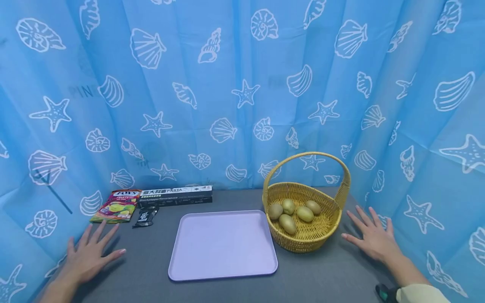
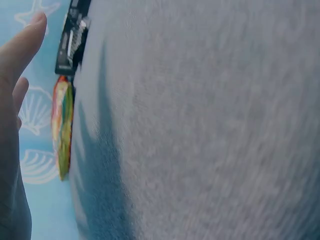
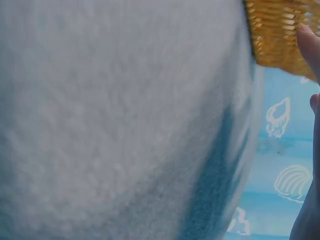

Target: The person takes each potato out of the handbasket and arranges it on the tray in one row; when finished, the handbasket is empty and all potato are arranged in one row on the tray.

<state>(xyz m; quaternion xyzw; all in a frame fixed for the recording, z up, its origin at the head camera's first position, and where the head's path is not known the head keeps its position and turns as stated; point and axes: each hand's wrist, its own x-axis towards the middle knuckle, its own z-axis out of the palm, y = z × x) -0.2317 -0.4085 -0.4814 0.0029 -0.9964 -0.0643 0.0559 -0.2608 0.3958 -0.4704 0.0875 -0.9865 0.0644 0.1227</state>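
Observation:
With fingers spread, my left hand hovers palm down over the left side of the table, holding nothing. Just beyond its fingertips lies a colourful candy bag marked FOX'S, with a small black packet beside it. My right hand is spread too, near the right side of a yellow wicker basket with a tall handle. Several greenish-brown, egg-shaped fruits lie in the basket. Between the hands, a pale purple tray lies flat. In the left wrist view, the hand casts a shadow on the cloth.
A long black and white pasta box lies at the back left, behind the black packet. Blue curtains with white shell prints stand at the back and both sides of the grey table.

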